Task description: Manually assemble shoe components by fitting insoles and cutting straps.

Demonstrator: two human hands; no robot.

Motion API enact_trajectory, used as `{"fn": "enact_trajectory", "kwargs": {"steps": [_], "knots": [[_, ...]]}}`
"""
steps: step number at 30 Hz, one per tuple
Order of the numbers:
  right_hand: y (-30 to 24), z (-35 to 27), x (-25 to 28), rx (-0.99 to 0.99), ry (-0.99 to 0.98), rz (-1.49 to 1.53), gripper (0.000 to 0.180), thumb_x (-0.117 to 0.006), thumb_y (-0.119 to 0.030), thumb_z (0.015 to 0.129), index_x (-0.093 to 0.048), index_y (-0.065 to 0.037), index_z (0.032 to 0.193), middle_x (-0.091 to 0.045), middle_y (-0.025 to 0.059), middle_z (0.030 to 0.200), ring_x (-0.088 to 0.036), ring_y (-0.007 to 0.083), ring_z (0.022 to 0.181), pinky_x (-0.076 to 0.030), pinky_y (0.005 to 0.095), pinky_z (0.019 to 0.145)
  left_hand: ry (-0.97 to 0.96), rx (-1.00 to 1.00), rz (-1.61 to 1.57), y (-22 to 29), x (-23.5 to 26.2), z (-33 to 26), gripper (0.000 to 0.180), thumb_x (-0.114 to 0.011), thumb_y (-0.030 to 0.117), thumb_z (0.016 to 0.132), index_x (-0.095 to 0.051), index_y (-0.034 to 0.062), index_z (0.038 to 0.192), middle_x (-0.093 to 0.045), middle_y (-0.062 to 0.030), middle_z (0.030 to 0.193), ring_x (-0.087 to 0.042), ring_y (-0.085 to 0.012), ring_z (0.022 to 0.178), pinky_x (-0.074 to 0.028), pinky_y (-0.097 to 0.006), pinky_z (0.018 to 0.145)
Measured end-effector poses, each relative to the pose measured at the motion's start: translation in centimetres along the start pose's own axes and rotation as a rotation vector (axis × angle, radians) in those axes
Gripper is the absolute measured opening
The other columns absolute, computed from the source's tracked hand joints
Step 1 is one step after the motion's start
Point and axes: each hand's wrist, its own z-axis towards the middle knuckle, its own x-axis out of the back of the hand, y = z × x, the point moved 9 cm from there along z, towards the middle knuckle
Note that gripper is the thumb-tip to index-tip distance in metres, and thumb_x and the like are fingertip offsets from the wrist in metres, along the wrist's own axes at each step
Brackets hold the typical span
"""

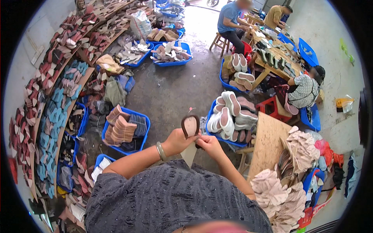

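In front of my body I hold a shoe insole (190, 126) with a pale pink middle and a dark brown edging. My left hand (176, 142) is closed around its lower left side, with the rounded end pointing up and away from me. My right hand (209, 143) pinches at the brown edging on the right, its fingertips close to the left hand's. Between my forearms a pale, tapering piece (189, 154) shows below the hands; whether it belongs to the insole I cannot tell.
Blue baskets of soles (229, 116) and bundled pieces (123, 130) stand ahead. A wooden table (268, 143) holding stacked pink pieces (303, 149) is on my right. Loaded racks (50, 132) line the left wall. Several people work at a bench (278, 48) at far right.
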Motion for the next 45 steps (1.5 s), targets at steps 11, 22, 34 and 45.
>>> {"fn": "enact_trajectory", "kwargs": {"steps": [11,22,34,45], "knots": [[-8.3,11.5,10.2,0.141,-0.019,0.051,0.020,-0.062,-0.014,0.085,-0.066,0.002,0.096,-0.062,-0.0027,0.083,-0.053,0.0041,0.075,-0.043,0.0202,0.066,0.089,-0.123,-0.032,0.1,3.8,15.5,0.015,-0.063,0.003,0.082,-0.062,0.0014,0.097,-0.066,-0.0088,0.093,-0.063,-0.0185,0.086,-0.050,-0.029,0.079],[-5.8,26.9,14.5,0.178,0.269,-0.135,0.015,-0.059,-0.010,0.084,-0.067,0.001,0.092,-0.065,0.0054,0.071,-0.057,0.0081,0.064,-0.044,0.0239,0.059,0.149,-0.258,0.151,-6.2,10.4,26.3,0.029,-0.062,0.001,0.074,-0.059,0.0064,0.103,-0.065,-0.0116,0.090,-0.064,-0.0289,0.082,-0.051,-0.035,0.069],[-12.5,53.0,12.3,0.078,-0.014,-0.130,0.013,-0.056,-0.009,0.086,-0.062,0.001,0.092,-0.058,0.0023,0.074,-0.052,0.0099,0.069,-0.043,0.0250,0.064,0.150,-0.020,0.006,-19.4,29.2,42.1,0.020,-0.063,0.009,0.083,-0.061,0.0035,0.101,-0.065,-0.0101,0.096,-0.064,-0.0203,0.084,-0.050,-0.028,0.074],[-20.6,68.8,9.9,0.162,-0.182,-0.203,0.015,-0.054,-0.012,0.087,-0.060,0.002,0.089,-0.058,0.0048,0.074,-0.053,0.0111,0.069,-0.044,0.0266,0.064,0.180,-0.105,0.317,-20.2,42.3,50.5,0.025,-0.060,0.001,0.072,-0.059,0.0021,0.097,-0.065,-0.0135,0.095,-0.064,-0.0294,0.083,-0.052,-0.033,0.071]]}}
